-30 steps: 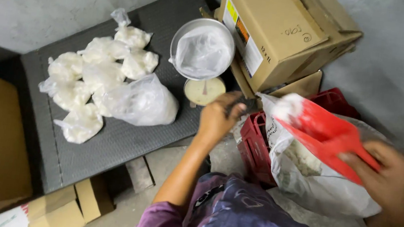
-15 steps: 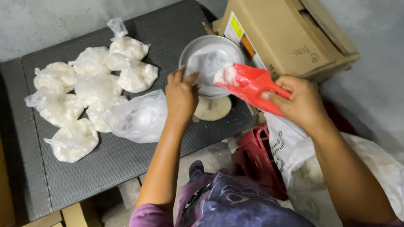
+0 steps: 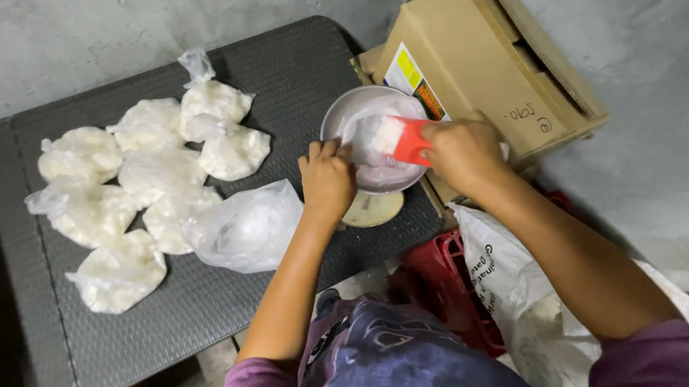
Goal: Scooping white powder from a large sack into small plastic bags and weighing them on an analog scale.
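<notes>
My right hand [image 3: 461, 152] grips a red scoop [image 3: 406, 141] tipped into the clear plastic bag [image 3: 369, 159] that lines a round metal scale pan [image 3: 342, 114]. White powder shows at the scoop's mouth inside the bag. My left hand [image 3: 327, 179] holds the near edge of that bag at the pan's rim. The pan rests on a small scale with a pale dial [image 3: 373, 210] at the right end of a dark woven table [image 3: 290, 60].
Several filled, tied bags of white powder [image 3: 145, 185] lie on the table's left half, beside a loose clear bag [image 3: 245, 227]. A cardboard box [image 3: 495, 60] stands behind the scale. A large white sack [image 3: 521, 297] and a red crate [image 3: 438, 276] sit below right.
My right hand lifted the loaded red scoop from the sack up to the pan and tipped it into the lined bag. My left hand moved to the bag's edge.
</notes>
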